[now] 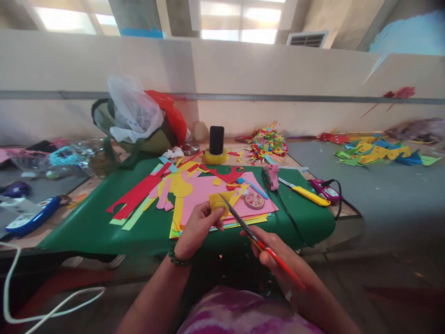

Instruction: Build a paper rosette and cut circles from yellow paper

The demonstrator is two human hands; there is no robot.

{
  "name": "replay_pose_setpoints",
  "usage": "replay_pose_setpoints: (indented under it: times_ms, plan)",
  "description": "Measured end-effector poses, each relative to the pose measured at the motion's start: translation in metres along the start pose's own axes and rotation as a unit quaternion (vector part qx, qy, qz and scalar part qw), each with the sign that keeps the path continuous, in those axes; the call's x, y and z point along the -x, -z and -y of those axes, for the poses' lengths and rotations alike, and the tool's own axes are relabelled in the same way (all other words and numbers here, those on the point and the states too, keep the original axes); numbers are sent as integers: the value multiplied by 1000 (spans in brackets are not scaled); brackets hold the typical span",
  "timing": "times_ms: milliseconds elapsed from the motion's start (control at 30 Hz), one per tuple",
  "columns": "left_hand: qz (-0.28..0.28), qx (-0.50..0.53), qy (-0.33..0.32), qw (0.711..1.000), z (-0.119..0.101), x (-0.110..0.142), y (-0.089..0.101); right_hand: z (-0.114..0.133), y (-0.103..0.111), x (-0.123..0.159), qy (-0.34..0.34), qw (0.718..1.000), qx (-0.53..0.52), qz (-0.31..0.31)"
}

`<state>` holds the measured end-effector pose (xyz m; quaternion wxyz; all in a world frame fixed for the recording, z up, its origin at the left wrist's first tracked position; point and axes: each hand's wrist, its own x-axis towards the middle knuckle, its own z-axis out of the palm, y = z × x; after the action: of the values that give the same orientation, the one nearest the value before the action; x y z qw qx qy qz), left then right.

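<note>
Between the thumb and fingers of my left hand [198, 227] is a small piece of yellow paper [216, 199] with a round outline on it. My right hand [274, 250] grips a pair of scissors [255, 239] with red-orange handles. Their blades point up and to the left, with the tip over the yellow paper. Whether the blades touch the paper I cannot tell. Beneath and beyond my hands lies a stack of coloured sheets with a pink sheet [194, 206] on top. A round patterned disc [254, 200] and a blue pen-like stick [255, 189] rest there.
Red strips [139, 192] and other paper scraps cover the green mat [86, 227]. A yellow utility knife [309, 195] and a pink glue gun [271, 178] lie to the right. Behind stand a phone [216, 140], a colourful paper pile [267, 144] and a bag [153, 139].
</note>
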<state>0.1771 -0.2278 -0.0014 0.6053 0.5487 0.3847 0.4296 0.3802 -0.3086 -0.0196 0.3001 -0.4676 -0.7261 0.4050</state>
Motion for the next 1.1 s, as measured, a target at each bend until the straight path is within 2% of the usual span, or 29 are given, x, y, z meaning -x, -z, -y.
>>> replay_pose_setpoints:
  times_ms: [500, 733, 1100]
  plan:
    - [9, -10, -5, 1000, -1, 1, 2, -5, -1, 1, -8, 1000, -6, 19]
    - [22, -18, -5, 1000, 3, 1, 4, -15, -2, 2, -14, 999, -39, 23]
    - [32, -36, -11, 999, 2, 2, 5, -9, -2, 2, -6, 999, -43, 16]
